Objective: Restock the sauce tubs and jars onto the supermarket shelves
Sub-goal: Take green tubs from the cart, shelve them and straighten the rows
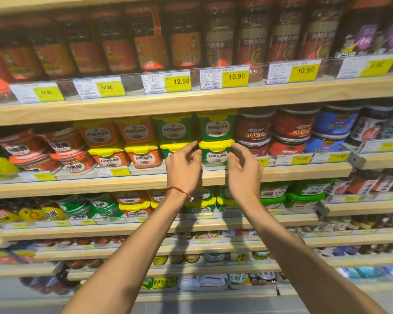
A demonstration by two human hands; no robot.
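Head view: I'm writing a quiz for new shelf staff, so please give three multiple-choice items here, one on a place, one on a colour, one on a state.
1. Where is the green tub between the left hand and the right hand?
A. on the floor
B. beneath a second green tub
C. among the tall jars up top

2. What colour is its lid?
A. yellow
B. white
C. black

3. How does it stand?
A. on its side
B. upside down
C. upright, lid on

Answers:
1. B, the second green tub sits stacked right on top of it.
2. A, the lid is bright yellow.
3. C, its label reads the right way up under the closed lid.
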